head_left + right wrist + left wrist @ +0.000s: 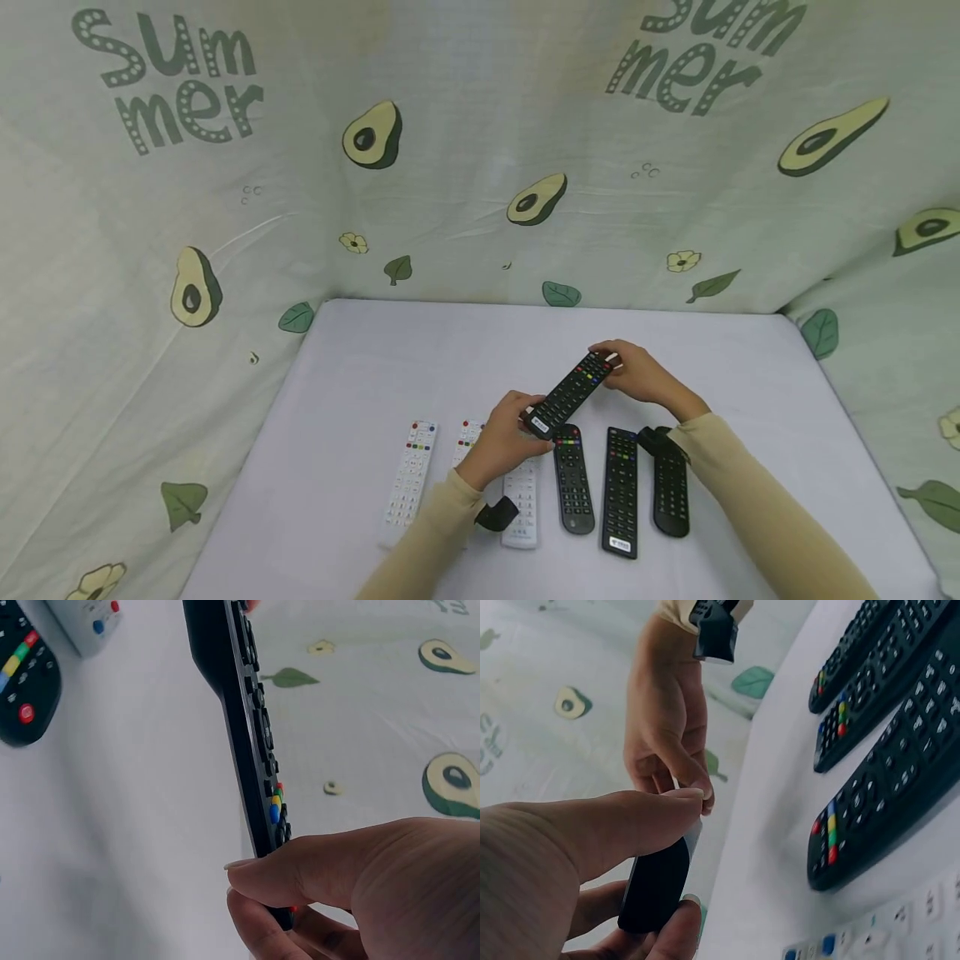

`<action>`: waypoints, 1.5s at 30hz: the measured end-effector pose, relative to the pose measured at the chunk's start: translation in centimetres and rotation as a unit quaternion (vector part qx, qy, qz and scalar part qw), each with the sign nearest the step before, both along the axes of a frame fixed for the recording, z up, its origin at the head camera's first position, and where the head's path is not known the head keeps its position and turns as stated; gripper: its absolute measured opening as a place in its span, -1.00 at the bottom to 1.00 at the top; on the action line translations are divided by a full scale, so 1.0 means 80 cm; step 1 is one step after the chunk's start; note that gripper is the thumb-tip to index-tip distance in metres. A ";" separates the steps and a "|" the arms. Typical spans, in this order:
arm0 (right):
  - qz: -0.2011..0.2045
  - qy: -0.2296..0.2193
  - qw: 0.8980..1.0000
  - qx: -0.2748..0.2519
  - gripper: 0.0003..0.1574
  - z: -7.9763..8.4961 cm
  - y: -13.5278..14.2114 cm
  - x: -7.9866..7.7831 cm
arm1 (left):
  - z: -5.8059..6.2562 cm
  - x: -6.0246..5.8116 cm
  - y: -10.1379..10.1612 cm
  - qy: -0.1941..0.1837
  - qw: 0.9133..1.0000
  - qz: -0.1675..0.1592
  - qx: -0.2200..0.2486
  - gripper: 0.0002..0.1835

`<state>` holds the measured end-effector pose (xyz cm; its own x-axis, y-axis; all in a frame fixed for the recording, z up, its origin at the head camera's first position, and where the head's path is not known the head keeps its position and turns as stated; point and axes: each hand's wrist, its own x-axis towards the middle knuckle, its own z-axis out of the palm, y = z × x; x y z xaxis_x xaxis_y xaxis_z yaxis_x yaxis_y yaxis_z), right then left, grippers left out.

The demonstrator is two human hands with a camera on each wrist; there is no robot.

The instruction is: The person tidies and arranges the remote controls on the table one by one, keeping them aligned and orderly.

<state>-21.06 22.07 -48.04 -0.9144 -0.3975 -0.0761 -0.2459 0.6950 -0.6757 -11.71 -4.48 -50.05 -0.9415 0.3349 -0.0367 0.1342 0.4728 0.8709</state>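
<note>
Both hands hold a black remote control (567,396) tilted above the white table. The left hand (501,442) grips its lower end, the one with a white label. At the upper end, near the coloured buttons, the right hand (641,372) pinches it between thumb and fingers. In the left wrist view the black end of the remote (657,889) shows between the thumb and fingers of the left hand (577,847). The right wrist view shows the remote (244,742) edge-on, its tip between thumb and fingers of the right hand (367,877).
Below the hands a row of remotes lies on the table (420,350): white remotes (411,475) at left, one (521,504) partly under the left hand, and black remotes (573,479) (620,492) (671,492) at right. A printed cloth (450,225) hangs behind and at the sides.
</note>
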 end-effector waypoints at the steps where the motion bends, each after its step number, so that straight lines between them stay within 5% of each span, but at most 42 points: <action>1: -0.002 -0.004 1.000 -0.001 -0.30 -0.001 0.004 0.004 | -0.002 0.002 0.003 0.000 1.000 -0.004 -0.001 -0.24; 31: -0.006 0.014 0.999 0.037 -0.35 -0.019 0.120 0.077 | -0.021 0.050 0.128 -0.084 0.988 -0.116 0.058 -0.11; 45: 0.000 0.039 0.998 0.055 -0.37 -0.034 0.160 0.097 | -0.032 0.066 0.180 -0.106 0.982 -0.139 0.074 -0.07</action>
<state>-13.32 34.86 -50.78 -0.9195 -0.3901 -0.0485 -0.2940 0.7642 -0.5740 -6.46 9.90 -52.64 -0.7899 0.5937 -0.1535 0.0489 0.3105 0.9493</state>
